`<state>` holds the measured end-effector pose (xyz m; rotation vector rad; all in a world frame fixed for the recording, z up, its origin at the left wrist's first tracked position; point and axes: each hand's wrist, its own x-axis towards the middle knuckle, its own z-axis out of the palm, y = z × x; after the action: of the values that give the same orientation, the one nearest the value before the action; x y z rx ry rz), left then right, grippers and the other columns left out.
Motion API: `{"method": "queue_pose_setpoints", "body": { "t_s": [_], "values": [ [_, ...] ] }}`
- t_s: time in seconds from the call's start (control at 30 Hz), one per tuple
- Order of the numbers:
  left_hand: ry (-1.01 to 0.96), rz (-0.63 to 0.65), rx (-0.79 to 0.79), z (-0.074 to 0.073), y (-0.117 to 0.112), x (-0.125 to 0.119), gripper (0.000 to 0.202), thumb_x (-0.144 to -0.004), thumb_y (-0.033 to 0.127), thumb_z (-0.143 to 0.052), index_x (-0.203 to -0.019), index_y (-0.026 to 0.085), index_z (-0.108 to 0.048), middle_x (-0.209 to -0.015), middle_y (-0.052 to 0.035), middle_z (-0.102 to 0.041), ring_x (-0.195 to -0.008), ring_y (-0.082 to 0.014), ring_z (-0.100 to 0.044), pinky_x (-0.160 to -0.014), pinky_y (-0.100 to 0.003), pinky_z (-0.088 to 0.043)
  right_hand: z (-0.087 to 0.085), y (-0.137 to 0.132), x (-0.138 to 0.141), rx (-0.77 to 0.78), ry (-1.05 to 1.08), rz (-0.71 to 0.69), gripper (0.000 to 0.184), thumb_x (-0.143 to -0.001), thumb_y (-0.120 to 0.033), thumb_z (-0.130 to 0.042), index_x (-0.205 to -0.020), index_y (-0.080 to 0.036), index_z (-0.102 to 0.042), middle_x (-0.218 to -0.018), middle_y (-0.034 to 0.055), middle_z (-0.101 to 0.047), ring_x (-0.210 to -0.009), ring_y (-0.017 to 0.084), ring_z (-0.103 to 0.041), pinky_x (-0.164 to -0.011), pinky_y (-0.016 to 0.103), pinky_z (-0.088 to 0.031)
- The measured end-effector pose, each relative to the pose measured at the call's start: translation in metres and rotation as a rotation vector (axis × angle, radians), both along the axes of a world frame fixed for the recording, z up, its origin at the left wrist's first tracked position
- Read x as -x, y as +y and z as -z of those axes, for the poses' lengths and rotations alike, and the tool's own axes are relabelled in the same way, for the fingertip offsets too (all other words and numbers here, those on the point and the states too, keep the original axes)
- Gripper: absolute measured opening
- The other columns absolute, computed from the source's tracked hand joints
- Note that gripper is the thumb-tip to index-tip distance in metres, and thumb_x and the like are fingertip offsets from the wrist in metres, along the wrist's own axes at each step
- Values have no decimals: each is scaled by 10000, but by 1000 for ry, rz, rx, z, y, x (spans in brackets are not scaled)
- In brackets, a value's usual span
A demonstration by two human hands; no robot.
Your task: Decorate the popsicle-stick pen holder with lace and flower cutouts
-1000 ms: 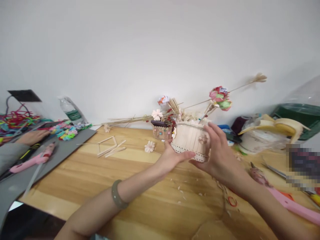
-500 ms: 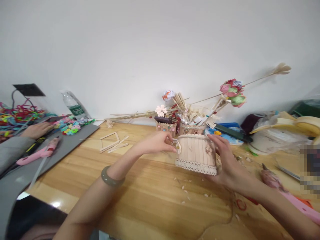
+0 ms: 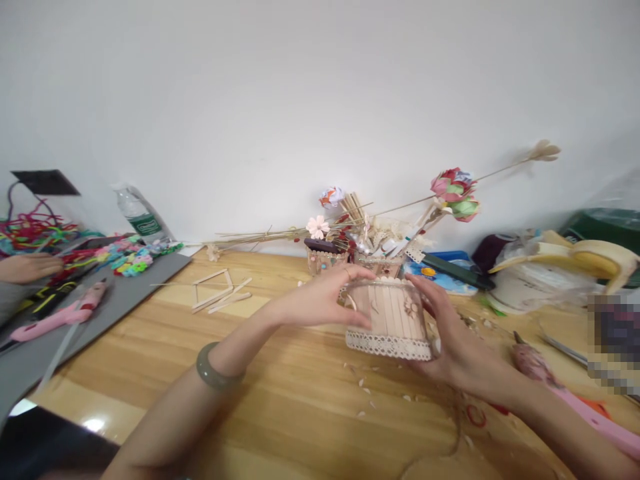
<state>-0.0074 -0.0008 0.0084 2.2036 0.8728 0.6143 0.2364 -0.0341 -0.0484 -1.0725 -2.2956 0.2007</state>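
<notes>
Between my two hands, a little above the table, I see a pot made of pale craft sticks, with white lace round its lower edge and a small flower on its front. My right hand grips its right side, fingers at the rim and thumb side low. At the opposite side, my left hand has fingers at the upper edge and the thumb across the front. A small curved piece shows at the pot's left side, partly hidden by my left hand. A bangle sits on my left wrist.
Decorated pots with dried and paper flowers stand by the wall. Loose craft sticks lie left of centre. A pink glue gun rests at right, scissors beyond it. Another person's hand is near a second glue gun on a grey mat.
My left hand has gone from pinching the curved piece at the pot's side to spreading over the pot's left side. The pot stays in my right hand. The other person's hand moved left.
</notes>
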Motion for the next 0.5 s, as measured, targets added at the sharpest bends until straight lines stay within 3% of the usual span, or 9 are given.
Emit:
{"method": "queue_pose_setpoints", "body": {
  "t_s": [0.13,0.33,0.43,0.5],
  "values": [
    [41,54,56,5,-3,-4,832,-602,346,-750,-1293,172,-319,-1364,-145,-396,-1247,-270,-390,-1020,-405,-323,0,-1,-1,6,-42,1,1014,-655,-327,-663,-1409,-282,15,-1461,116,-143,-1321,365,-216,-1036,541,-288],
    [38,21,40,13,-3,-7,865,-572,366,-768,-1276,192,-296,-1353,-148,-379,-1235,-287,-393,-1018,-429,-313,-9,-11,-13,-23,-95,5,1078,-631,-497,-711,-1422,-247,-23,-1493,142,-95,-1343,345,-177,-1028,524,-304],
    [39,-20,76,15,-1,-7,886,-551,378,-782,-1269,202,-293,-1350,-143,-386,-1238,-297,-385,-1024,-447,-298,-31,-21,-30,-60,-25,156,698,-778,-537,-548,-1363,-266,-279,-1407,104,-361,-1270,276,-368,-989,447,-383],
    [30,-29,105,17,1,-6,906,-552,375,-782,-1282,204,-275,-1363,-143,-370,-1254,-297,-365,-1034,-450,-282,-50,-30,-45,-68,35,330,371,-854,-510,-433,-1121,-277,-545,-1156,55,-611,-1053,217,-578,-874,352,-480]
  ]
}}
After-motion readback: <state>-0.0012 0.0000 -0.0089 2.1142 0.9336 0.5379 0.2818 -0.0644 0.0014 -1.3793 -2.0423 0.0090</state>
